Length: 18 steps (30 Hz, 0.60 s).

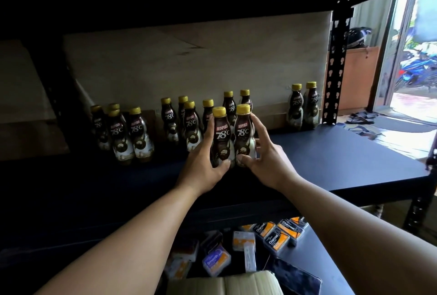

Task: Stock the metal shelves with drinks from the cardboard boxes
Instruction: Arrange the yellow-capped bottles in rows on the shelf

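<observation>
- Left hand (208,160): fingers and thumb curled round the left bottle (221,134), gripping its lower body.
- Right hand (264,155): thumb low, fingers up the far side, wrapped round the right bottle (244,129).
- Both bottles are upright and pressed side by side, with yellow caps and dark "Kopiko 78°C" labels. They sit mid-shelf, just nearer than the back row. I cannot tell whether their bases touch the shelf.
- Metal shelf (331,157): dark board, with a slotted post (335,70) at the far right.
- Stocked bottles: a cluster (132,134) at far left, more behind the held pair, and a separate pair (302,107) at far right.
- Cardboard sheet (189,63) stands behind the row.
- Lower shelf: small packs (276,233) marked "Charcoal" and "Smooth".
- Cardboard box (224,283) at the near edge.
</observation>
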{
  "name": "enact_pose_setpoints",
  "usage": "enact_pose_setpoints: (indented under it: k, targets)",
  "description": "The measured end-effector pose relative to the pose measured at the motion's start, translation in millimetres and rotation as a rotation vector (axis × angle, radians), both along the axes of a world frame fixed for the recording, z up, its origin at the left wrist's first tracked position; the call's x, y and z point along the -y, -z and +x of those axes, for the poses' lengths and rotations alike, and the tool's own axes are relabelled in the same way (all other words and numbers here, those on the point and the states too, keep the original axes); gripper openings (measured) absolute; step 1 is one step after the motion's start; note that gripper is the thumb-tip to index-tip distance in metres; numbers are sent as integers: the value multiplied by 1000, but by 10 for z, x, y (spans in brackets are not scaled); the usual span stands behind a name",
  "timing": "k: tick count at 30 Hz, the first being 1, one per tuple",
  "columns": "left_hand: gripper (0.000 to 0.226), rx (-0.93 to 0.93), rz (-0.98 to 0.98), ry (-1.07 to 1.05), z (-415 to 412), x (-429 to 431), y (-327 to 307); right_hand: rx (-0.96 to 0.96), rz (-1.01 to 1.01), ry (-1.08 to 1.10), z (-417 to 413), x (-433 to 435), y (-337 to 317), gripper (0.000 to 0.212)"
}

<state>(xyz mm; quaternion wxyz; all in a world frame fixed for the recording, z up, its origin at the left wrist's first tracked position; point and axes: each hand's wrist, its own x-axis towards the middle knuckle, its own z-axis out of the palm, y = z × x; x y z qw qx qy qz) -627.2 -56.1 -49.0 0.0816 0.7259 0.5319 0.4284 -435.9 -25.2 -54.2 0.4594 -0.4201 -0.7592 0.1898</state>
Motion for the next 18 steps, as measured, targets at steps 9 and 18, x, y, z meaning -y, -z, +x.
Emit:
enact_pose_setpoints:
  k: [9, 18]
  targets:
    - [112, -24, -86, 70, 527, -287, -27, 73, -3, 85, 474, -232, -26, 109]
    - [114, -69, -63, 28, 912, -773, -10, 95, -18, 110, 874, -733, -19, 109]
